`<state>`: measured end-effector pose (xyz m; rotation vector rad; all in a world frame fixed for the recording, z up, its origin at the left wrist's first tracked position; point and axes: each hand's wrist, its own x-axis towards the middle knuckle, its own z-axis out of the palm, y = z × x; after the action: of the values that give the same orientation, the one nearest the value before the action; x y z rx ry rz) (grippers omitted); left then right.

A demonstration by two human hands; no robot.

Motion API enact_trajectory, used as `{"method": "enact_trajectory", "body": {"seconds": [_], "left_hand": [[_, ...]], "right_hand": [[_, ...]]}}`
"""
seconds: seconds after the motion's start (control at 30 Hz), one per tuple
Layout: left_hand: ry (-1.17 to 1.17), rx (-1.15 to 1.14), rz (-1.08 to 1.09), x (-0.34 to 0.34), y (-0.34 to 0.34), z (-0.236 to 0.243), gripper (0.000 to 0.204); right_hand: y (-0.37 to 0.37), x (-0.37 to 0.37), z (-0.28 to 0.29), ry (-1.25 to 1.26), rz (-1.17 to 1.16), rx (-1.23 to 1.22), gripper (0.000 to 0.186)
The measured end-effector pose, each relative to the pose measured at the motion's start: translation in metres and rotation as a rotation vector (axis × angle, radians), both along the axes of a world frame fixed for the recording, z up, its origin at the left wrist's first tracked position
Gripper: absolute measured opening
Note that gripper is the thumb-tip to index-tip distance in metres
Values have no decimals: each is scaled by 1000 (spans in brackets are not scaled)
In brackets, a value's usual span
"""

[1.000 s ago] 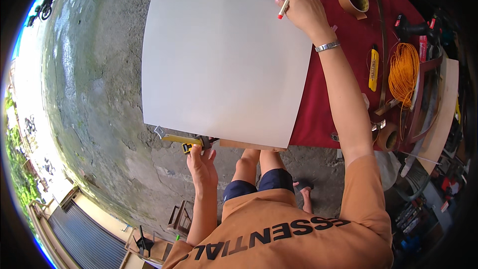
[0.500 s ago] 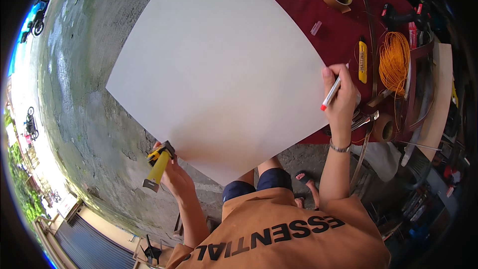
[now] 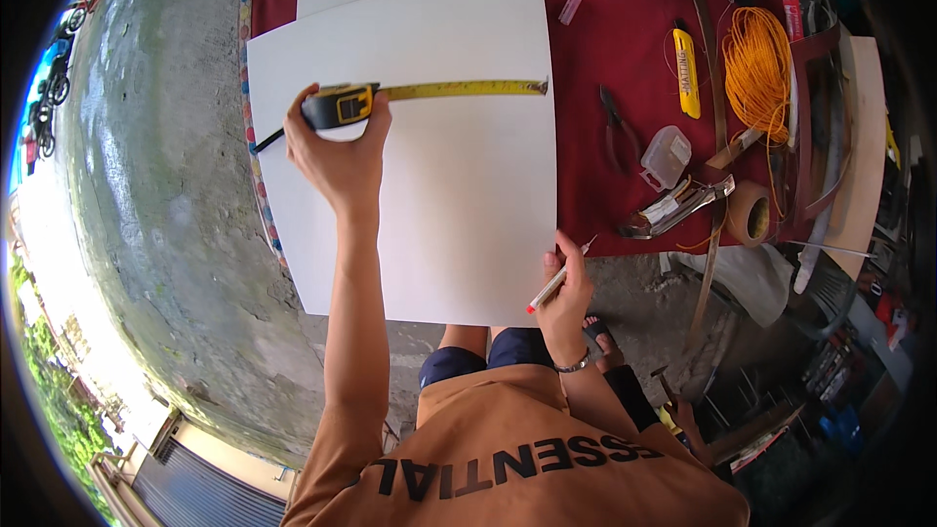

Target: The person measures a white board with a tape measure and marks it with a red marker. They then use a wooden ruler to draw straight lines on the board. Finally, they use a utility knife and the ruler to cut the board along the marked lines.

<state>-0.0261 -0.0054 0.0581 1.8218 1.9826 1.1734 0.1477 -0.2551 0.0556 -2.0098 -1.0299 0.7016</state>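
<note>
The left hand (image 3: 337, 164) grips the tape measure (image 3: 338, 107) between thumb and fingers, far on the white sheet (image 3: 459, 205); the right hand (image 3: 570, 304) pinches a pen (image 3: 548, 290), near right. Bumped, the unheld blade tip (image 3: 537, 88) could slip.

Daylight glares white beyond the left edge of the tabletop (image 3: 595, 49), faint shade dulls the sheet (image 3: 459, 176), and fisheye corners curve into black.
</note>
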Motion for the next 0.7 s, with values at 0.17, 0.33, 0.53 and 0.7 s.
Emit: {"method": "enact_trajectory", "body": {"seconds": [0.17,0.33,0.53,0.7], "left_hand": [[198,-21,-23,47,39,-23,68],[250,-27,52,49,50,-42,71],[125,-18,33,46,47,-47,74],[105,17,26,47,46,-47,72]], "right_hand": [[-18,-12,7,125,9,-99,32],[-17,10,-3,-83,49,-36,33],[46,60,4,-118,165,222,31],[112,63,-8,244,39,380,11]]}}
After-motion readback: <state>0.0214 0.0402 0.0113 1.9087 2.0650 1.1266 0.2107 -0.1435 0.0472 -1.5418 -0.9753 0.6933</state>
